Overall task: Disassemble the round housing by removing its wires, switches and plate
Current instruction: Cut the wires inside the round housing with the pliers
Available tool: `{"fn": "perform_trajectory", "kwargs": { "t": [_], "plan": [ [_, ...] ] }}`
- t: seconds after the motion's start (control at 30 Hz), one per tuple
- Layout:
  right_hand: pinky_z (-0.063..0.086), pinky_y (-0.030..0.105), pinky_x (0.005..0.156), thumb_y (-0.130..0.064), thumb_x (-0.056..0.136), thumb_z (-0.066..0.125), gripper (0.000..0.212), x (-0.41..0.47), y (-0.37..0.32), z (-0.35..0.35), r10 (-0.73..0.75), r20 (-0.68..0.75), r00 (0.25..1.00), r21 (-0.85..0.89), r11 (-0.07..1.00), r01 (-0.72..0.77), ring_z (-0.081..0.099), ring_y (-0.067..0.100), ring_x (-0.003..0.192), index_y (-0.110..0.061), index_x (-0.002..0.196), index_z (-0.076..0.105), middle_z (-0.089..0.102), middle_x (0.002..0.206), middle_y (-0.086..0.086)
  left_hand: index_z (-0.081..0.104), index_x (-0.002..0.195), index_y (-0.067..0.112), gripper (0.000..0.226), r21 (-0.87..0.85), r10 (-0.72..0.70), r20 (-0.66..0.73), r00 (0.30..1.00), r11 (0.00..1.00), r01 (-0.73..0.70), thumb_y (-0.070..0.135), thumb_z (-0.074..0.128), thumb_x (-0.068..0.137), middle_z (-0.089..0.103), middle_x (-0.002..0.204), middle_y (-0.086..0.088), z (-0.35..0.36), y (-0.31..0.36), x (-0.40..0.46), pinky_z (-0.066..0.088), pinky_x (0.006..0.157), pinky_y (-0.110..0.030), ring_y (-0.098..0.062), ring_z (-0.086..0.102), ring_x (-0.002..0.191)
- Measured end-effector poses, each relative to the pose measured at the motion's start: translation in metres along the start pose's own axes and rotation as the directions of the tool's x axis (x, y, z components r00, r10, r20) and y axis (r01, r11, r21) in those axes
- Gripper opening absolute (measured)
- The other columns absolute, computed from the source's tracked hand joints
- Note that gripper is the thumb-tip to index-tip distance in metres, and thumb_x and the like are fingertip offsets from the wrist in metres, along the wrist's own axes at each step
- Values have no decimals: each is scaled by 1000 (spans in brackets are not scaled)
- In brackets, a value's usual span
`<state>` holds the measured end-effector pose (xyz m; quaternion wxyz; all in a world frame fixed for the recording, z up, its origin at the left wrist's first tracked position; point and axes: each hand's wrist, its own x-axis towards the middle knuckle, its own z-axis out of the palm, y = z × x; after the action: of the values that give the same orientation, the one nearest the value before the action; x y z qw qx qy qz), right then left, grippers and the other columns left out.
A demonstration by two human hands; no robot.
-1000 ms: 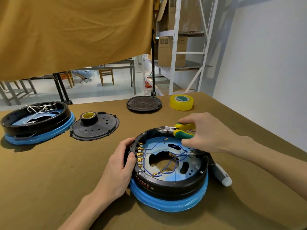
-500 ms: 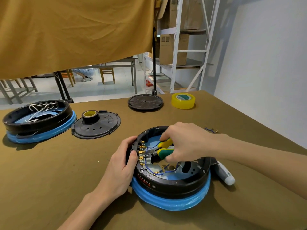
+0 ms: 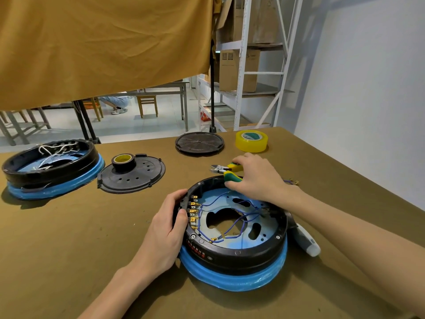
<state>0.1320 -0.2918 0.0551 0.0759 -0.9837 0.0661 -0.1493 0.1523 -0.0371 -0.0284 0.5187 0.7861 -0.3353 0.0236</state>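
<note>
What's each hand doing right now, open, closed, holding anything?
Left hand: grips the rim of the round housing, steadying it.
Right hand: holds the cutters by their yellow-green handles, over the housing's far edge.

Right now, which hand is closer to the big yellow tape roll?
The right hand. It holds the pliers just in front of the yellow tape roll. The left hand grips the round housing rim, farther away.

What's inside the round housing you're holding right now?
Inside the round housing: blue wires, brass terminals and a blue plate with cutouts. The right hand covers the far edge.
</note>
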Motion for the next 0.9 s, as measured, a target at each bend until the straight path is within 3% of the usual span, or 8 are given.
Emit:
{"fn": "perform_trajectory", "kwargs": {
  "t": [0.1,0.23,0.4,0.5,0.6,0.67,0.77,0.9],
  "plan": [
    [51,46,98,-53,83,75,64,12,0,1,-10,158,987,183,983,-20,61,24,111,-16,133,61,65,125,5,38,147,38,59,-1,-9,13,1000,1000,9,64,29,94,53,135,32,-1,0,0,45,101,-14,9,52,126],
    [50,45,101,-52,86,73,69,19,2,4,-52,337,940,184,983,-11,60,25,115,-15,140,53,63,131,6,38,148,36,62,-5,-10,23,1000,1000,10,65,30,94,54,137,28,-2,-1,0,47,101,-19,7,53,126],
    [43,33,106,-48,91,70,77,20,4,3,-68,391,918,227,974,-25,52,21,132,-14,153,40,52,148,7,38,148,34,59,-17,-8,31,999,1000,8,62,31,97,56,136,27,-2,-1,0,48,98,-15,6,54,126],
    [45,34,105,-40,92,71,67,9,-1,-3,-115,213,970,211,975,69,53,19,129,-16,149,45,55,142,5,38,149,33,60,-16,-8,32,999,1000,9,61,30,97,56,136,27,-2,-1,0,46,97,-10,7,54,126],
    [53,34,84,-28,90,72,23,-12,-14,-14,-329,-103,939,250,905,345,59,9,95,-21,111,70,65,102,-6,38,148,34,57,-20,-4,32,999,1000,4,60,31,98,56,135,28,-3,-2,0,46,96,-9,7,54,125],
    [54,30,73,-27,90,70,8,-27,-25,-21,-421,25,907,346,854,388,62,7,80,-22,95,75,67,85,-12,38,148,35,57,-25,-9,37,999,1000,10,61,31,98,57,135,25,-2,-2,0,48,96,-12,5,55,125],
    [56,28,77,-33,92,68,18,-39,-36,-18,-450,405,796,318,886,338,66,8,85,-23,104,78,72,93,-8,39,147,35,57,-27,-2,29,1000,1000,2,61,31,98,57,134,27,-2,-1,0,45,93,-6,7,55,124],
    [57,24,75,-24,90,69,27,-38,-34,-13,-433,515,740,250,901,353,66,3,83,-22,116,75,73,92,-12,36,147,38,57,-22,-11,33,999,1000,12,63,30,96,53,134,31,-2,0,0,43,91,-2,12,53,123]
  ]
}}
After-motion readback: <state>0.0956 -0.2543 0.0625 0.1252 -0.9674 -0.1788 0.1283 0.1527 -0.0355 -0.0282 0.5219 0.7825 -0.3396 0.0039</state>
